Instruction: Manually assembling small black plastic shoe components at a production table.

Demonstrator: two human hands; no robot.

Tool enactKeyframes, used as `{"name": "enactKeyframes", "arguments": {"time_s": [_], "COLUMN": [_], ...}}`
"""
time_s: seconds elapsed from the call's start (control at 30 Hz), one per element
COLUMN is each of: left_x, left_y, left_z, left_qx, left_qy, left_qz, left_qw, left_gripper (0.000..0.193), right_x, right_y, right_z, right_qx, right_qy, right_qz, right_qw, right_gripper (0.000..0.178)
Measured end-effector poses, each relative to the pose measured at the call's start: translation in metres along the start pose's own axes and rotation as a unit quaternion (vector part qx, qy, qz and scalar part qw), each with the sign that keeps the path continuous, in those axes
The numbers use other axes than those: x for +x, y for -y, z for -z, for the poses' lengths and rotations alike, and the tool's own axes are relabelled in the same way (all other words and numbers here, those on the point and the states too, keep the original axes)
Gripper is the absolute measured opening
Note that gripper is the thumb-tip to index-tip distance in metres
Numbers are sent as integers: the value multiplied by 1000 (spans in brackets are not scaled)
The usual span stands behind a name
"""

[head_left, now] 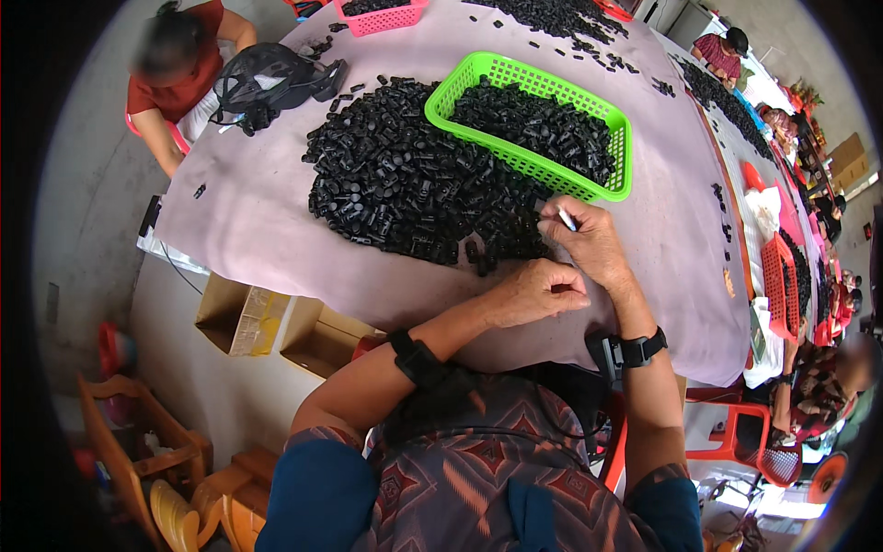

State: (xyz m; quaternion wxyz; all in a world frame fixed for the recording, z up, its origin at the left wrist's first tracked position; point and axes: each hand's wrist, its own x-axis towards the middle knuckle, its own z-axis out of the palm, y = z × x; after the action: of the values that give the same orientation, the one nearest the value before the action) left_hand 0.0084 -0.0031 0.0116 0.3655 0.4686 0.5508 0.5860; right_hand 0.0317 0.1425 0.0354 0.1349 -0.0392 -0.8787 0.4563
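A heap of small black plastic parts (395,175) lies on the cloth-covered table in front of me. My right hand (593,244) is at the heap's right edge, fingers closed round a short white pen-like piece (567,219) whose kind I cannot make out. Just left of it and nearer to me, my left hand (533,294) is curled, its thumb and fingertips brought together. Whether anything is between those fingers is hidden. Beyond my hands stands a green plastic basket (529,164) filled with more of the black parts, its near side against the heap.
Pale cloth covers the table (248,221). A black mesh-covered bag or cap (276,83) lies at the left, beside a seated person in red. A pink basket (382,18) stands at the far side. Cardboard boxes (248,317) sit below the table edge; a red basket (779,285) is at right.
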Motion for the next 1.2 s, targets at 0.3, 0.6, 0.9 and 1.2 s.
{"name": "enactKeyframes", "arguments": {"time_s": [0.3, 0.6, 0.9, 1.2], "left_x": [0, 1, 1, 5], "left_y": [2, 9, 6, 10], "left_z": [-1, -2, -2, 1], "left_qx": [48, -41, -76, -232], "left_qy": [-5, -8, -16, -113], "left_qz": [-43, -12, 7, 16], "left_qw": [998, 999, 997, 966], "left_gripper": [14, 10, 9, 10], "right_x": [1, -1, -3, -16], "right_y": [-2, -7, -6, -11], "right_z": [-2, 1, 1, 8], "right_qx": [-85, -64, -127, 103], "right_qy": [52, 40, 3, -63], "right_qz": [33, 5, -8, -89], "right_qw": [995, 997, 992, 989], "right_gripper": [20, 19, 12, 6]}}
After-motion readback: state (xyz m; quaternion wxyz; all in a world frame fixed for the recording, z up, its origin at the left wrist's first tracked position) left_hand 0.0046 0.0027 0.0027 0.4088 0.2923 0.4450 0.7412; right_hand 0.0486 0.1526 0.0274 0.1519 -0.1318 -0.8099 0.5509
